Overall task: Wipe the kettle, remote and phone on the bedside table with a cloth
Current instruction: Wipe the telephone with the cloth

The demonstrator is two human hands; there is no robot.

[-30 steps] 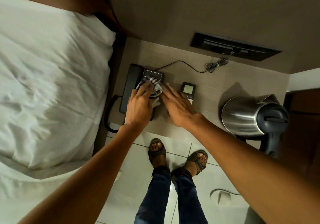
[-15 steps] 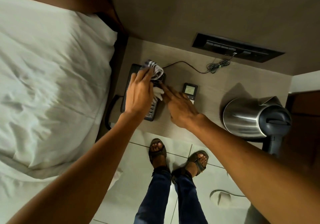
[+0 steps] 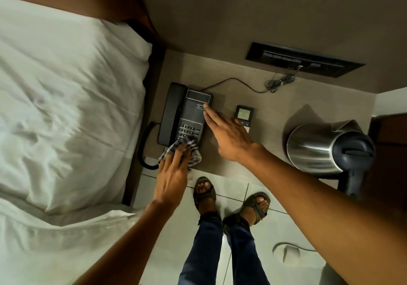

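A black desk phone (image 3: 185,113) lies on the left of the wooden bedside table (image 3: 273,110). My left hand (image 3: 172,176) presses a checked cloth (image 3: 193,152) onto the phone's near edge, by the keypad. My right hand (image 3: 229,137) lies flat with fingers spread, its fingertips touching the phone's right side. A small remote (image 3: 244,113) with a lit screen sits just beyond that hand, partly covered by it. The steel kettle (image 3: 317,148) with a dark lid stands at the table's right end.
A bed with white pillows (image 3: 66,108) fills the left. A thin cable (image 3: 253,86) runs from the phone to a black switch panel (image 3: 304,60) on the wall. My sandalled feet (image 3: 231,199) stand on pale tiles, with a slipper (image 3: 288,251) nearby.
My left hand has dragged the cloth from the phone's far end down to its near edge. My right hand's fingers have slid up along the phone's right side.
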